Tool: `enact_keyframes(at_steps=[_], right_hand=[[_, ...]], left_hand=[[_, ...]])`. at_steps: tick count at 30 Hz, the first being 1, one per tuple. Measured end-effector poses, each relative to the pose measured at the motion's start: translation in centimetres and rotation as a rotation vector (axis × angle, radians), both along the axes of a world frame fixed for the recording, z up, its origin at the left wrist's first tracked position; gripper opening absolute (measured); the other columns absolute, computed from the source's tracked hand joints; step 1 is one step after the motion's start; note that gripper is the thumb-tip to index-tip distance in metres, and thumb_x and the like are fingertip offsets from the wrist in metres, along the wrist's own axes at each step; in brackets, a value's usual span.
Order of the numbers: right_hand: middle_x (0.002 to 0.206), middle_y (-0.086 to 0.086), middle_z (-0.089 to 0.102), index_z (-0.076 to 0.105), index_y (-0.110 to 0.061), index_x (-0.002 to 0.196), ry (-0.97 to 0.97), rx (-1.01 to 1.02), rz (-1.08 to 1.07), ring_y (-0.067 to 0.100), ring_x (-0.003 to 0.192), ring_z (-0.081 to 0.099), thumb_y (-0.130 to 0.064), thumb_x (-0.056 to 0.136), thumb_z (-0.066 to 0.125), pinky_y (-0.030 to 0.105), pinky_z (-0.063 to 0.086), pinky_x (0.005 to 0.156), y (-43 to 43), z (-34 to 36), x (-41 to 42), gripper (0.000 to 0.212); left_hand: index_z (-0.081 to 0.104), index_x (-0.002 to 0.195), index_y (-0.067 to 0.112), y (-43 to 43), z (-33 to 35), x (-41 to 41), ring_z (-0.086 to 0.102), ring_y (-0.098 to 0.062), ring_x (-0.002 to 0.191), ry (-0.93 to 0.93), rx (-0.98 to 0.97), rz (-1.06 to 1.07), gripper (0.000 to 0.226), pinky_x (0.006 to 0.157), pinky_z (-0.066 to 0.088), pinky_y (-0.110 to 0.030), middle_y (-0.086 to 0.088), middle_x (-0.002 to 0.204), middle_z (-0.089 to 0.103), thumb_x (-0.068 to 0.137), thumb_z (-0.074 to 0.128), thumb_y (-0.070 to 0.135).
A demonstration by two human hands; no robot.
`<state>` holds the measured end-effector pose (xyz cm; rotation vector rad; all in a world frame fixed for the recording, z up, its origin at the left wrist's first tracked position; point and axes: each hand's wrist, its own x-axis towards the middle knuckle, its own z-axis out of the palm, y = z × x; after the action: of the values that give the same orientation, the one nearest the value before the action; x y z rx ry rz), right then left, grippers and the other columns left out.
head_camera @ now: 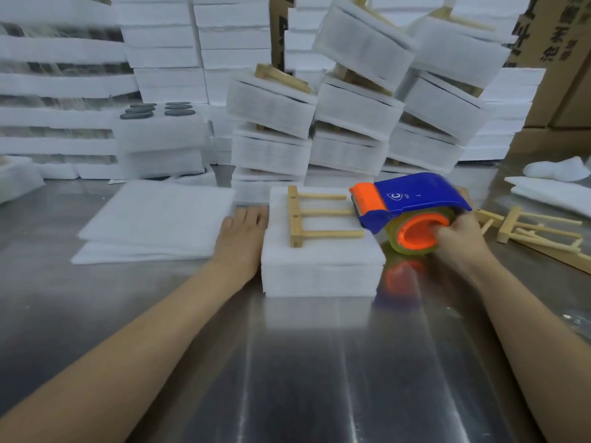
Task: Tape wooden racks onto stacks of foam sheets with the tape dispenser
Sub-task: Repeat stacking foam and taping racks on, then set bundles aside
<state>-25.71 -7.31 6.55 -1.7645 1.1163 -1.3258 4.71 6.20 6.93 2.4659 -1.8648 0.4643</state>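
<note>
A wooden rack [315, 215] with three prongs lies flat on top of a small stack of white foam sheets [323, 270] in the middle of the metal table [287, 362]. My right hand [460, 238] grips the blue and orange tape dispenser [412, 209] at the stack's right edge, its toothed orange end by the prong tips. My left hand [244, 231] lies flat with straight fingers against the left side of the stack.
Loose foam sheets [156, 219] lie to the left. Finished foam stacks with racks [351, 123] pile up behind, some leaning. Spare wooden racks [537, 231] lie at the right, near more foam [550, 193] and cardboard boxes [559, 75].
</note>
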Motion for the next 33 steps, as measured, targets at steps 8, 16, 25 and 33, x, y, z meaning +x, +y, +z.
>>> enact_keyframes(at_steps=[8,16,25,33], right_hand=[[0.101,0.012,0.065,0.05,-0.003,0.121,0.019,0.029,0.013,0.006,0.079,0.066,0.02,0.078,0.053,0.016,0.052,0.064,0.1,0.4,-0.3,0.049],[0.096,0.002,0.058,0.027,-0.02,0.14,0.132,-0.042,0.078,-0.002,0.062,0.062,0.029,0.075,0.045,0.012,0.047,0.052,-1.4,2.6,-2.2,0.083],[0.117,0.001,0.055,0.042,-0.032,0.129,0.221,-0.222,-0.086,-0.011,0.088,0.057,0.015,0.066,0.045,0.004,0.044,0.071,-1.5,2.1,-9.1,0.078],[0.12,-0.002,0.055,0.047,-0.026,0.13,0.247,-0.269,-0.098,0.003,0.101,0.053,0.03,0.058,0.035,0.003,0.043,0.077,-2.2,1.4,-8.8,0.091]], left_hand=[[0.047,0.135,0.005,-5.7,7.0,-6.1,0.04,-0.03,0.132,0.55,-0.076,-0.128,0.041,0.107,0.031,-0.04,-0.014,0.143,0.045,0.1,0.032,0.02],[0.007,0.154,0.015,-6.3,5.7,-7.3,-0.001,-0.019,0.149,0.219,0.216,0.006,0.057,0.117,-0.007,-0.054,0.001,0.161,0.012,0.103,0.01,0.039],[0.001,0.154,0.013,-6.0,6.2,-7.2,0.0,-0.022,0.149,0.191,0.258,-0.002,0.058,0.117,-0.01,-0.053,-0.001,0.162,0.009,0.103,0.006,0.039],[0.054,0.13,0.012,-8.5,7.7,-13.6,0.04,-0.027,0.132,0.249,0.063,-0.226,0.039,0.119,-0.002,-0.048,-0.009,0.136,0.052,0.094,0.039,0.015]])
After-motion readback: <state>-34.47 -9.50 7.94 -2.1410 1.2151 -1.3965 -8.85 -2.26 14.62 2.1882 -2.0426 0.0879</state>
